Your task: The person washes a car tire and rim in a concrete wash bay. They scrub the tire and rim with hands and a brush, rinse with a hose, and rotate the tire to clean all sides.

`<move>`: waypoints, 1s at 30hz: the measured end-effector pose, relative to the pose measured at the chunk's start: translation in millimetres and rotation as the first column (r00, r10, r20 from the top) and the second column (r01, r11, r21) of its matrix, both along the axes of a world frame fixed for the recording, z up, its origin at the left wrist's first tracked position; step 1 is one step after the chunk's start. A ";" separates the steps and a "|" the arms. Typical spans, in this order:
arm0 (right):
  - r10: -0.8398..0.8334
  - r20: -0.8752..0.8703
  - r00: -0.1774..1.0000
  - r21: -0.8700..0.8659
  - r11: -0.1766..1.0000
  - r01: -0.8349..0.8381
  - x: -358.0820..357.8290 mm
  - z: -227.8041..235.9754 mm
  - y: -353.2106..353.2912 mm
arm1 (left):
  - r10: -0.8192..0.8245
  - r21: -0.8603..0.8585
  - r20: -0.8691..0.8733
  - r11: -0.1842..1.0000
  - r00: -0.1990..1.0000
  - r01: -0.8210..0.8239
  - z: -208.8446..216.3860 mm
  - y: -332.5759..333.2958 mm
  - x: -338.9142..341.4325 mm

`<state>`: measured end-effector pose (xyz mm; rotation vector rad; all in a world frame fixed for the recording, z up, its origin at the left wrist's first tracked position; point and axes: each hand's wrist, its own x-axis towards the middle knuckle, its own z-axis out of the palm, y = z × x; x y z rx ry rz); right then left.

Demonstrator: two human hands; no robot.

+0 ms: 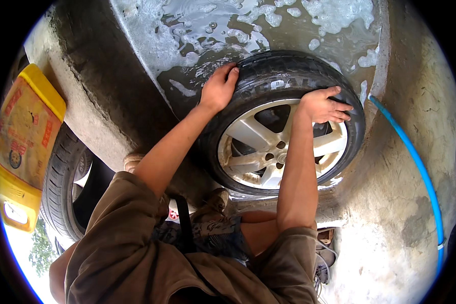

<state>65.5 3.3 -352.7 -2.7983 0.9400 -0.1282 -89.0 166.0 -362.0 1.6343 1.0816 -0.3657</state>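
Note:
A car wheel (258,134), a black tyre on a dirty silver spoked rim, leans tilted with its far edge in soapy water. My left hand (219,89) grips the tyre's upper left edge, thumb near the sidewall and some fingers hidden along the tread. On the right, my right hand (323,106) rests across the sidewall and the rim's edge, fingers stretched out and slightly apart. Wet patches shine on the tyre, and brownish dirt marks the rim.
The water trough (215,25) with foam has concrete walls. A blue hose (415,154) runs over the right wall. At the left are a yellow container (35,96) and another tyre (61,187). My shoe (215,200) is below the wheel.

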 end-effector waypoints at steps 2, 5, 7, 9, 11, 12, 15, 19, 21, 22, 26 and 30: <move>0.014 0.002 1.000 -0.010 1.000 -0.014 0.3 2.5 -1.5 | -0.060 0.206 0.086 0.978 0.995 0.041 17.5 -17.2 -7.9; 0.020 0.016 1.000 -0.032 0.999 -0.020 -0.4 -2.5 -5.3 | -0.195 0.420 0.134 0.899 0.972 0.122 33.1 -29.2 -29.6; 0.027 0.028 0.999 -0.050 0.998 -0.026 -0.5 -5.2 -5.7 | -0.232 0.495 0.124 0.857 0.965 0.142 33.9 -31.2 -34.2; 0.031 0.027 0.999 -0.033 0.999 -0.031 -0.5 -4.4 -4.6 | -0.239 0.553 0.112 0.821 0.964 0.139 33.7 -34.5 -32.9; 0.028 0.019 0.999 -0.027 0.999 -0.027 -0.3 -3.3 -4.1 | -0.237 0.563 0.120 0.816 0.964 0.130 32.2 -35.2 -32.5; 0.022 0.012 1.000 -0.030 0.999 -0.022 0.6 -3.9 -4.4 | -0.239 0.567 0.125 0.813 0.963 0.129 32.4 -34.8 -32.9; 0.015 -0.005 1.000 -0.024 1.000 -0.015 3.0 -0.8 -0.7 | -0.232 0.561 0.115 0.817 0.966 0.129 26.9 -36.3 -34.1; 0.027 -0.005 1.000 -0.037 0.999 -0.028 0.5 2.1 -2.3 | -0.231 0.577 0.110 0.807 0.967 0.128 27.9 -38.6 -36.2; 0.028 0.006 1.000 -0.039 0.999 -0.028 0.9 0.9 -1.8 | -0.234 0.585 0.103 0.800 0.967 0.131 27.4 -39.4 -36.3; 0.027 0.008 1.000 -0.042 0.999 -0.027 1.2 0.5 -2.4 | -0.234 0.589 0.099 0.797 0.967 0.133 27.5 -39.6 -35.9; 0.032 0.016 0.999 -0.040 0.999 -0.031 0.5 -0.2 -3.1 | -0.237 0.584 0.094 0.800 0.967 0.140 27.3 -40.0 -35.9; 0.030 0.005 1.000 -0.038 0.999 -0.030 1.0 0.3 -0.6 | -0.234 0.572 0.082 0.807 0.969 0.146 28.9 -39.3 -35.3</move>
